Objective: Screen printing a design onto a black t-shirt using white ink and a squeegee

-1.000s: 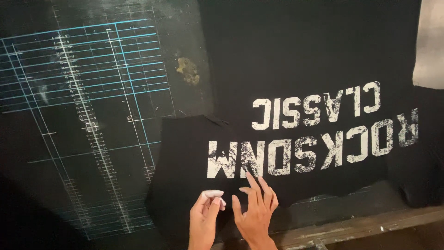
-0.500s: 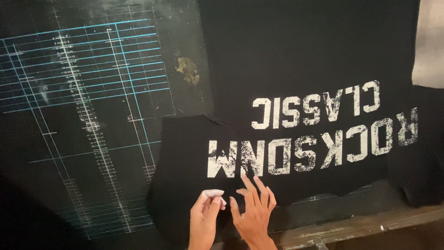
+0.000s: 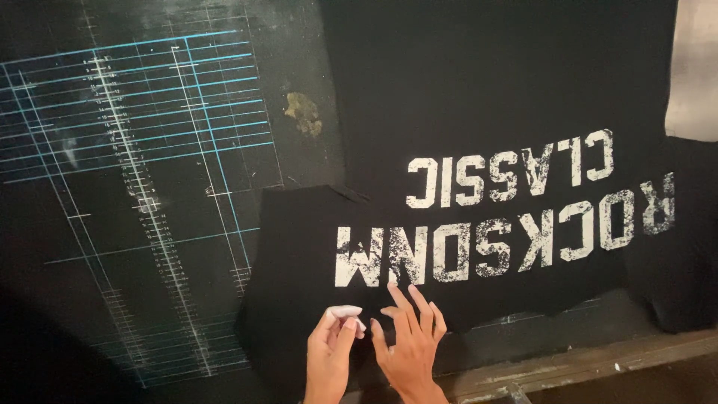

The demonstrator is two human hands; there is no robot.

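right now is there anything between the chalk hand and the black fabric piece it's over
Nothing visible does. The left hand pinches a small white chalk piece directly above the black printed fabric, with no other object between them. The right hand rests spread on the same fabric just beside it, not under the chalk.

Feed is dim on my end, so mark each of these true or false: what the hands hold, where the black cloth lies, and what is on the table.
1. The left hand pinches a small piece of white chalk. True.
2. The right hand is clenched in a fist. False: its fingers are spread flat on the black fabric.
3. The fabric's white lettering reads upside down from this view. True.
4. The table is plain white. False: it is dark, with blue and white ruled grid lines.
5. Scissors lie on the fabric. False: none are in view.
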